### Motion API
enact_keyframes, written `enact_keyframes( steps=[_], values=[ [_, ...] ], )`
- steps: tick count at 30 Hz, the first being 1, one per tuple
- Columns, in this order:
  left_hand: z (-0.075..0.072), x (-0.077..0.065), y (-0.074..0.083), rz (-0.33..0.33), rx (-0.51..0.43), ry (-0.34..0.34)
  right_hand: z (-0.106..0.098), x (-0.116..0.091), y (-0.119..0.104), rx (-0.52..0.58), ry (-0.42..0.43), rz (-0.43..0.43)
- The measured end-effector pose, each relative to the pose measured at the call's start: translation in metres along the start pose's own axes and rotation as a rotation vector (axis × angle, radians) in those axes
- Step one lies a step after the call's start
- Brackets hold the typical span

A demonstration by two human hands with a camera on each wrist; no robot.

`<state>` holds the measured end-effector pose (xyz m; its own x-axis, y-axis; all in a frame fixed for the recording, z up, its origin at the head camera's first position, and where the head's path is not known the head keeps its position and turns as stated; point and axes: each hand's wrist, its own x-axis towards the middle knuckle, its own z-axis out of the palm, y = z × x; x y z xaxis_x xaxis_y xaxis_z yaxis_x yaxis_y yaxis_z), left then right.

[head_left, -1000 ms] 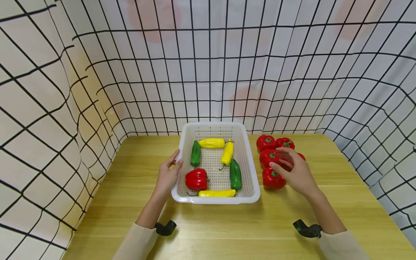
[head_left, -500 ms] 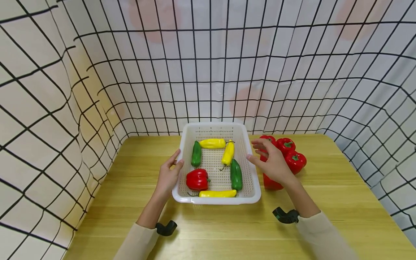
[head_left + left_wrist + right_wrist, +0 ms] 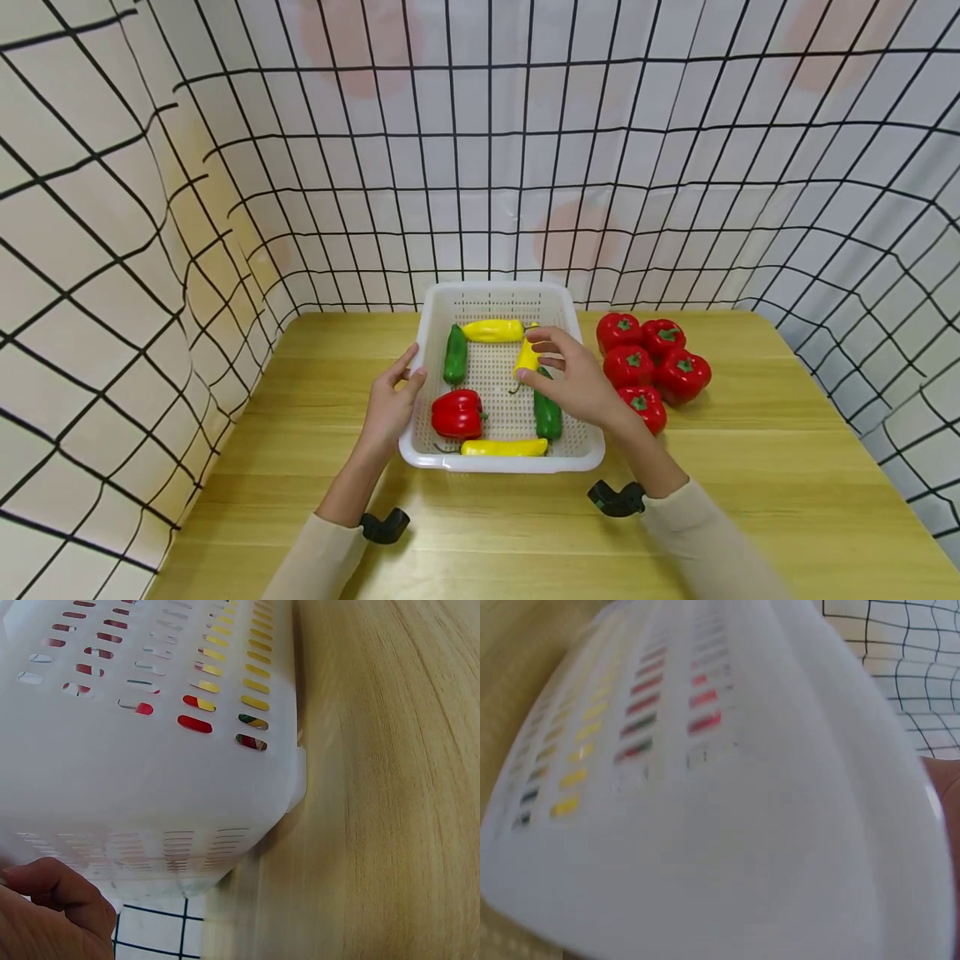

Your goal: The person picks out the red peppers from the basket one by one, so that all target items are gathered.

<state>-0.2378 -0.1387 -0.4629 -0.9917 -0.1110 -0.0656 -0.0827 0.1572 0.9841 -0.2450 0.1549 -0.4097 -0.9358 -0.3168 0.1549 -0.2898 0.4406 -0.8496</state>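
Note:
A white perforated basket [image 3: 435,457] stands in the middle of the table. My left hand [image 3: 392,406] holds its left rim, the thumb over the edge and the fingers outside; the left wrist view shows curled fingers beside the wall. Above the basket's right side is my right hand [image 3: 581,385], its fingers spread around a yellow pepper [image 3: 527,358] with nothing visibly gripped. Below that palm lies a green pepper [image 3: 547,417], partly covered. Also inside are a red bell pepper [image 3: 457,414], another green pepper [image 3: 455,357], and yellow peppers at the back [image 3: 492,331] and front [image 3: 504,448].
Several red bell peppers [image 3: 628,367] sit clustered on the wooden table [image 3: 765,467], right of the basket. White cloth walls with a black grid [image 3: 487,167] enclose the back and sides. A black camera mount [image 3: 617,498] is on the right wrist, another [image 3: 386,527] on the left.
My right hand has moved left from the red bell peppers, across the basket's right rim, to over the yellow pepper. The left hand keeps its place on the rim.

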Motion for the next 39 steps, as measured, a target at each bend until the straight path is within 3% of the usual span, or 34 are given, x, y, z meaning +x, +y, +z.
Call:
enact_keyframes(
  steps=[13, 24, 39],
  values=[
    [0.0, 0.003, 0.001, -0.008, 0.004, -0.001, 0.034, 0.012, -0.007, 0.0, -0.063, -0.058],
    [0.001, 0.004, 0.003, 0.0, 0.016, 0.009, 0.053, 0.023, -0.006, -0.023, -0.14, -0.03],
    [0.002, 0.001, 0.0, -0.016, 0.026, 0.023, 0.06, 0.019, -0.003, -0.243, -0.211, -0.039]
  ],
)
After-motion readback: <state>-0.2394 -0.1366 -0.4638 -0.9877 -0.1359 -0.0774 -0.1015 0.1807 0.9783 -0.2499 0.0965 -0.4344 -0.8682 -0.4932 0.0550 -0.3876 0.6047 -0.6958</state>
